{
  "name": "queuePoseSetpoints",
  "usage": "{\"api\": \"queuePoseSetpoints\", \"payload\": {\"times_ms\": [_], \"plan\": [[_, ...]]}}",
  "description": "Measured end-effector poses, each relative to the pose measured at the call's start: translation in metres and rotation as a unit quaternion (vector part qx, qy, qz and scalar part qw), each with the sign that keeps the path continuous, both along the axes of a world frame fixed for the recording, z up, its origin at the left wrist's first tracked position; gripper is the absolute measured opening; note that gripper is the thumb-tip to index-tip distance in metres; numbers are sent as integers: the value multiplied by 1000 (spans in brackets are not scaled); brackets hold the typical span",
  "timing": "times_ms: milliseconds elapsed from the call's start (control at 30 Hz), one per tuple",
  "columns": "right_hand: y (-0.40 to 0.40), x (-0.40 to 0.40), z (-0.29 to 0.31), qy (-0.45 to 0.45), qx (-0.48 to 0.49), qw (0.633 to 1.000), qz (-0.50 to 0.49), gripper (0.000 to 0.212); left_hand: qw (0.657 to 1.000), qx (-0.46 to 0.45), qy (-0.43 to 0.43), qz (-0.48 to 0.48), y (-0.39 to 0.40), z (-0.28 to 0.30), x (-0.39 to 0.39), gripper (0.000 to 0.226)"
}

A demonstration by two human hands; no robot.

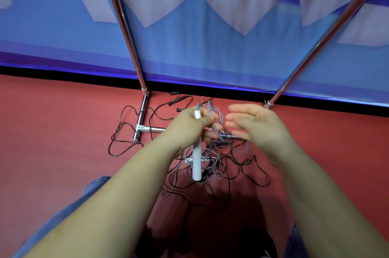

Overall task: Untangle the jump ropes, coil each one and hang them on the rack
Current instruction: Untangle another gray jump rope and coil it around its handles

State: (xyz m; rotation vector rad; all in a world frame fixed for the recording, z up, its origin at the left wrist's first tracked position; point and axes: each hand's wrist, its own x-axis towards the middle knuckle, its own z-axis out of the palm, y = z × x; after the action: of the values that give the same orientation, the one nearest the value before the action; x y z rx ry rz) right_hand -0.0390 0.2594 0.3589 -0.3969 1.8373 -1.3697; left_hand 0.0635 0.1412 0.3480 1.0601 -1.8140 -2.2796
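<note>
While my left hand [189, 125] grips a white handle [197, 158] upright together with a few loops of the grey rope [215, 129], my right hand [256, 129] hangs just beside it, palm up, fingers straight and loose, holding nothing. Below them, the rest of the grey rope lies knotted into thin black ropes [117, 139] on the floor [52, 131], piled over the chrome foot of the rack [140, 123]. At least 2 black handles [179, 99] lie near the far edge of the floor, by the wall.

What worries me is the pull. I judge that if I lift the handle higher while the grey rope is threaded through the black loops, the knot will tighten instead of opening. A loop could also catch on the rack's foot and drag it. The loops in my left hand could slip off and fall back into the pile.

The floor is dull red and smooth, ending in a black strip. Behind it stands a blue banner [189, 57] with pale shapes, and the rack's 2 chrome poles [126, 32] rise in front of it. My jeans [63, 215] show at the near edge.
</note>
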Motion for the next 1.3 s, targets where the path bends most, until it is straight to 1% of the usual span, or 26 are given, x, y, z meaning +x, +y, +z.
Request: {"api": "queuePoseSetpoints", "payload": {"times_ms": [33, 100, 167, 233, 300, 367, 433, 500, 567, 667, 733, 867, 967, 1000, 1067, 1133, 1200, 1233, 1300], "plan": [[0, 2, -2, 44, 36, 997, 46, 27, 1000, 7, -1, 30, -2, 0, -1, 17], [1, 8, -8, 85, 88, 986, 115, 35, 996, 35, 4, 79, -5, 0, -2, 17], [2, 10, -13, 117, 126, 974, 148, 33, 993, 66, 14, 102, -7, 2, -2, 19], [3, 10, -16, 150, 143, 966, 156, 23, 988, 103, 24, 113, -7, 4, -2, 19], [3, 9, -15, 165, 140, 966, 142, 11, 984, 129, 32, 119, -7, 6, -3, 19], [2, 7, -15, 169, 131, 969, 123, 12, 982, 137, 43, 119, -8, 7, -3, 19], [1, 5, -14, 146, 115, 977, 105, 14, 984, 131, 48, 110, -9, 6, -3, 19], [0, 5, -10, 84, 80, 990, 76, 12, 990, 110, 35, 85, -8, 5, -3, 17], [-2, 6, -3, 16, 44, 998, 29, 11, 996, 77, 7, 38, -5, 2, -2, 18], [-1, 3, 4, -58, -13, 996, -65, 15, 998, 11, -25, -53, 0, 0, 0, 19], [0, 0, 7, -114, -55, 985, -117, 17, 996, -3, -41, -85, 3, 1, 2, 20], [2, -3, 10, -176, -110, 967, -150, 17, 997, -4, -31, -74, 0, 0, 1, 22], [1, -4, 9, -185, -126, 964, -140, 16, 999, 19, -17, -28, 0, 1, -1, 20], [0, -3, 8, -172, -121, 969, -131, 14, 999, 30, -15, -8, 0, 2, -1, 21], [-1, -3, 4, -99, -67, 989, -86, 9, 999, 42, -6, 33, -1, 3, -2, 23], [0, 0, -4, 3, 20, 1000, 10, 19, 996, 56, 9, 73, -4, 4, -3, 23], [0, 7, -9, 69, 88, 986, 124, 30, 990, 80, 27, 115, -6, 5, -3, 22], [1, 10, -12, 93, 115, 975, 165, 31, 986, 91, 36, 131, -6, 6, -3, 21], [2, 14, -13, 136, 143, 960, 196, 25, 982, 104, 48, 147, -7, 7, -4, 20]]}}
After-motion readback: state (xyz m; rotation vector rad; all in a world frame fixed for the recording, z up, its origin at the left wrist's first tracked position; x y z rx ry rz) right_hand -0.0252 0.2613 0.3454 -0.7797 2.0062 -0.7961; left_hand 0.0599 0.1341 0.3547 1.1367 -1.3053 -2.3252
